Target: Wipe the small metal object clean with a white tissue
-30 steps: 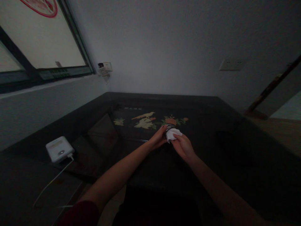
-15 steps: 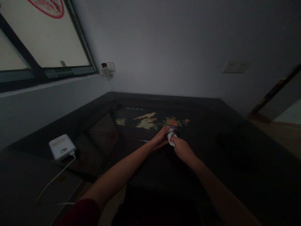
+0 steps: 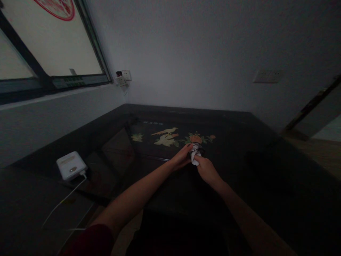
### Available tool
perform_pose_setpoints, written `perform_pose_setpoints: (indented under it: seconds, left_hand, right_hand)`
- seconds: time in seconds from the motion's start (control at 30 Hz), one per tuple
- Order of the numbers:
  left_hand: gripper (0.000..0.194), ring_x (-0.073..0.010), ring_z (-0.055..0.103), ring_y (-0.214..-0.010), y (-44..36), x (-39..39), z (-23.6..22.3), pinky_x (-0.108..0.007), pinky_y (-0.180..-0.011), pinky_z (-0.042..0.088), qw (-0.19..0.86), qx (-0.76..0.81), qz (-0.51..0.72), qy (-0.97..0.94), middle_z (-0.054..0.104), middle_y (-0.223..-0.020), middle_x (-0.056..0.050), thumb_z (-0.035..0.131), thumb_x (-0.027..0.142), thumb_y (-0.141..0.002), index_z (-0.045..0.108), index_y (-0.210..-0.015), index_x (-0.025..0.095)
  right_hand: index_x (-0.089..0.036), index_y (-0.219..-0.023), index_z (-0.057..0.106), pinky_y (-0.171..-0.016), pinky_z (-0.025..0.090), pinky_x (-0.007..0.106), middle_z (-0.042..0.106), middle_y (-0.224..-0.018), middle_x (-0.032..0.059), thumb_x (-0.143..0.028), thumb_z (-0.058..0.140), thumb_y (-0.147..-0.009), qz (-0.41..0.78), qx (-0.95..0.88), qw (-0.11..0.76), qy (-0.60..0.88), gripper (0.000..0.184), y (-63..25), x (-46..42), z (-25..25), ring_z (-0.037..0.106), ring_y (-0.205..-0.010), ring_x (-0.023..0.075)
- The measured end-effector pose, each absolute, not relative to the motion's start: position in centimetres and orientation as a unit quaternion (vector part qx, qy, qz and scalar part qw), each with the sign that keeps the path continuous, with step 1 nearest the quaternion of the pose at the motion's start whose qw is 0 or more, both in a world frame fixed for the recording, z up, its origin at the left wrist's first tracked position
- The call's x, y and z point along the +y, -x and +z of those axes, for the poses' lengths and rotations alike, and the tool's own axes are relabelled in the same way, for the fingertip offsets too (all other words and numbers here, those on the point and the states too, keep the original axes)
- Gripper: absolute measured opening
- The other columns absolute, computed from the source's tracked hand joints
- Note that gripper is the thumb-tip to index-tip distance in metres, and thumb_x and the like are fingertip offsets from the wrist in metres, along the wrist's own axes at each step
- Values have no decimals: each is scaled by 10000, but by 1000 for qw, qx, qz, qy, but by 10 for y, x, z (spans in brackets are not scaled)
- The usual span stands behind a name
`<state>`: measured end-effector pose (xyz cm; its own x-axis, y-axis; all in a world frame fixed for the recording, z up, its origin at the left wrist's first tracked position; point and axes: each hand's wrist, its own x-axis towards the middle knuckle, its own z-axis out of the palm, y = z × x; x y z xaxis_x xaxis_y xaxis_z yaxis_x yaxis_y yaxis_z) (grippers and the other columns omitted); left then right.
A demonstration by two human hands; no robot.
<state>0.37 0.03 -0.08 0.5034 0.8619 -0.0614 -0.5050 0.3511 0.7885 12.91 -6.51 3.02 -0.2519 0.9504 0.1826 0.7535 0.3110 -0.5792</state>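
My left hand (image 3: 183, 156) is wrapped around the left side of a small, shiny object with a dark round rim (image 3: 200, 148); it looks like a glass or cup, though the dim light hides its exact kind. A crumpled white tissue (image 3: 194, 159) is bunched against its near side and mouth. My right hand (image 3: 206, 169) pinches that tissue from the right, fingers closed. Both hands are close together above the dark, glossy table (image 3: 170, 188), in front of its bird-and-flower picture (image 3: 166, 138).
A white box-shaped device (image 3: 71, 165) lies at the table's left, with a white cable (image 3: 64, 201) plugged in and hanging over the near edge. Wall sockets (image 3: 124, 76) sit in the back left corner beside a window (image 3: 66, 46). Another socket plate (image 3: 268, 75) is at the right.
The round rim has tilted slightly more into view, and the tissue has shifted a little against it. Both hands stay in nearly the same place.
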Motion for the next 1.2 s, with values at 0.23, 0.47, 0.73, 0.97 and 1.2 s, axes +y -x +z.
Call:
perform_pose_setpoints:
  seconds: [0.23,0.47,0.73,0.97,1.2]
  left_hand:
    - [273,-145,590,-828,-4,-1,1,-248,-721,476,791,257,440,-338,615,-938,-43,605,390,-824,587,-1002,184]
    - [243,-155,597,-797,-5,-2,4,-268,-717,480,800,258,437,-319,630,-902,-43,580,369,-844,596,-1001,184]
    - [301,-160,612,-828,-2,-1,1,-276,-738,486,805,243,429,-330,640,-952,-61,604,407,-823,596,-1025,184]
    - [284,-169,616,-857,-3,1,-1,-296,-772,500,817,245,427,-301,653,-962,-68,593,389,-834,609,-1023,178]
    - [424,-198,640,-892,3,4,7,-393,-846,517,842,211,455,-200,660,-946,-95,429,510,-893,581,-1088,164]
  right_hand:
    - [-169,-880,664,-781,465,326,683,-813,36,-224,606,-668,558,-441,581,396,226,-122,-53,18,618,-779,188]
    - [-184,-884,641,-783,457,330,660,-790,25,-253,599,-671,533,-461,579,410,227,-121,-53,16,593,-755,183]
    - [-168,-756,597,-668,380,240,642,-751,46,-51,377,-694,210,-772,295,522,257,-136,-58,26,570,-712,163]
    - [-163,-821,633,-764,411,275,681,-885,103,-25,371,-700,134,-805,258,517,320,-140,-59,33,613,-856,208]
    - [-157,-1021,639,-762,466,320,703,-931,99,-198,434,-817,107,-664,519,527,292,-144,-63,46,636,-855,239]
